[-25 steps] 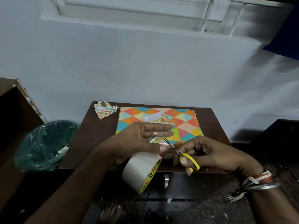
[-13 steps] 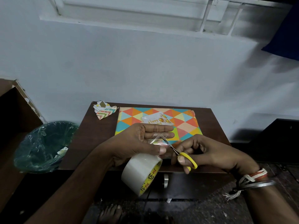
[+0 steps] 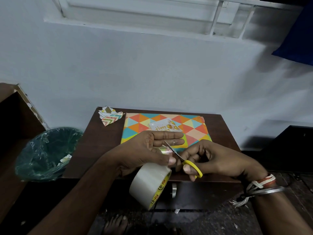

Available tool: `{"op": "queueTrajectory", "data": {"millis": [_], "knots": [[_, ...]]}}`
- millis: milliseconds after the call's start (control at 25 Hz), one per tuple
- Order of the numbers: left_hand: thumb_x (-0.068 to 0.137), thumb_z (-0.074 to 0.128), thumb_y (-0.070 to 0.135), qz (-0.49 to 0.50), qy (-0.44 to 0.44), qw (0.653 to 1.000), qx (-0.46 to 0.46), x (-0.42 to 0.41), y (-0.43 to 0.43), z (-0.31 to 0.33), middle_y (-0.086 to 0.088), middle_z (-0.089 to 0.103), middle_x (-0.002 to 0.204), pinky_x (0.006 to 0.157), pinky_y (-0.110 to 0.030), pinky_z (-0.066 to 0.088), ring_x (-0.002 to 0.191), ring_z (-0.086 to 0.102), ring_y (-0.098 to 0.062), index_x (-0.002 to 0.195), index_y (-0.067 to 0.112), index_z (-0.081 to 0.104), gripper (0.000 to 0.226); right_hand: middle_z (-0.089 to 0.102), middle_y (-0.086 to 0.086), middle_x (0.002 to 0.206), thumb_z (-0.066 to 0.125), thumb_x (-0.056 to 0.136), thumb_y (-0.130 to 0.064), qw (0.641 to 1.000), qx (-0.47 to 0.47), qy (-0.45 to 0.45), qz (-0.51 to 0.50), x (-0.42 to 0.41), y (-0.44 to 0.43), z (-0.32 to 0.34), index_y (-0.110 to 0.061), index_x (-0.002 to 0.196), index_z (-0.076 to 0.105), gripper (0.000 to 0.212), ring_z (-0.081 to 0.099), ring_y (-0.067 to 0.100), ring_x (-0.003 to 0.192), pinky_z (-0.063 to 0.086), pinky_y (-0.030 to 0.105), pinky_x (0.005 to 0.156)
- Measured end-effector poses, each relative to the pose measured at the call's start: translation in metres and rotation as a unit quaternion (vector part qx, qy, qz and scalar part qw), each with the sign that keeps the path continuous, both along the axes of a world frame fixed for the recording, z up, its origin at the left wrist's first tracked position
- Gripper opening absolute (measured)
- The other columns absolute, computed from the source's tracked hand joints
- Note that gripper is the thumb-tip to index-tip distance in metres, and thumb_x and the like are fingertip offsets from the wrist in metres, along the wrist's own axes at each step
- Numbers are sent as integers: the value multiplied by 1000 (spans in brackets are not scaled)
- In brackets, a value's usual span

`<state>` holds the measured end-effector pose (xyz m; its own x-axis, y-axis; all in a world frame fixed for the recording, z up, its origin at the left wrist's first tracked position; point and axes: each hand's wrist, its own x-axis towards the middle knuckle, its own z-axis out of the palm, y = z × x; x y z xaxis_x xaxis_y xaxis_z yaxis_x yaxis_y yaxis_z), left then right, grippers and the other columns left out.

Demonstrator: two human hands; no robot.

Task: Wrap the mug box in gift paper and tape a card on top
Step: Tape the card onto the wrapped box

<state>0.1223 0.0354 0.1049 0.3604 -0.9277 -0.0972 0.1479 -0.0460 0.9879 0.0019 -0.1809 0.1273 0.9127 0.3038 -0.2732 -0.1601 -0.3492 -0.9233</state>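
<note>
Beside the table (image 3: 101,141), at the far left, a bin (image 3: 47,153) lined with green plastic is stood, presumably for offcuts. Paper scraps (image 3: 110,117) are left on the table's back left corner. Further right, the wrapped mug box (image 3: 194,128) is laid flat on the tabletop. The card (image 3: 162,127) is placed unheld on its top face, its near edge hidden behind the left hand (image 3: 149,150).

That hand is held in front of the box with two fingers straight and the thumb pressed in, so that a strip of tape (image 3: 165,150) is pinched and kept taut for cutting. The tape roll (image 3: 149,184) hangs beneath the palm; how it is supported cannot be told.

To the right, the scissors (image 3: 184,160) are gripped by the right hand (image 3: 216,161), with fingers curled through the yellow loops. The blades are set against the strip and seem nearly together.

The card is thus found just beyond the left fingertips, apart from both hands. Whether any tape is on it cannot be made out.
</note>
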Motion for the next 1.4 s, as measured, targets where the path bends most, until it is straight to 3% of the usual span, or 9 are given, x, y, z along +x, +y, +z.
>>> {"op": "queueTrajectory", "data": {"millis": [120,240,360,640,720,840,920,1120,1400], "knots": [[84,75,-11,18,-7,1000,-9,6,2,1,6,65,141,77,-23,57,85,57,-21,144,23,57,71,72,14,75,73,93,-11,1000,12,-13,1,-4,6,7,-4,113,69,23,66,14,70,51,23,72],[79,80,-8,64,15,998,-20,11,6,1,5,66,139,69,-26,57,85,49,-27,144,33,51,82,56,24,62,71,93,0,974,-2,-91,-209,-5,1,4,-8,101,58,18,65,7,59,46,25,58],[73,86,-4,88,4,996,-32,13,7,0,5,66,139,65,-26,55,76,52,-20,142,36,48,88,69,-3,64,82,82,-20,818,-340,-208,-415,-2,-25,-11,-23,78,69,15,66,7,63,45,26,60],[72,82,-3,103,-8,993,-53,9,6,3,9,64,141,63,-24,54,53,54,-9,144,36,46,90,73,3,101,62,95,-23,739,-601,-130,-273,10,-20,-27,-26,108,75,19,69,29,91,57,38,78],[74,80,-5,104,-11,993,-59,8,6,5,11,64,142,63,-25,54,52,54,-9,145,37,45,89,76,-1,94,65,97,-25,753,-511,-216,-354,13,-6,-19,-28,110,75,16,72,23,86,57,35,75],[80,76,-12,101,-25,992,-67,10,7,3,13,62,143,65,-29,56,53,53,-12,145,40,45,89,79,7,88,73,95,-24,880,21,-153,-450,22,39,-1,-22,116,67,21,77,18,84,61,29,78],[82,76,-12,95,-33,993,-66,11,7,3,13,62,144,68,-31,56,57,54,-17,144,43,45,89,78,17,96,74,92,-18,863,253,-69,-433,27,60,2,-15,121,59,33,77,26,94,62,30,84],[74,81,-3,80,-24,994,-69,13,10,4,9,62,144,71,-34,59,66,55,-20,144,43,46,91,77,21,100,80,74,-10,833,339,-43,-436,30,63,7,-13,127,51,60,77,27,90,63,29,79],[78,78,-12,82,-31,995,-53,14,13,6,9,66,138,72,-34,58,62,58,-20,141,47,48,91,72,16,82,69,89,9,863,287,-36,-414,28,60,13,-10,126,48,47,73,22,72,63,26,67]]}}
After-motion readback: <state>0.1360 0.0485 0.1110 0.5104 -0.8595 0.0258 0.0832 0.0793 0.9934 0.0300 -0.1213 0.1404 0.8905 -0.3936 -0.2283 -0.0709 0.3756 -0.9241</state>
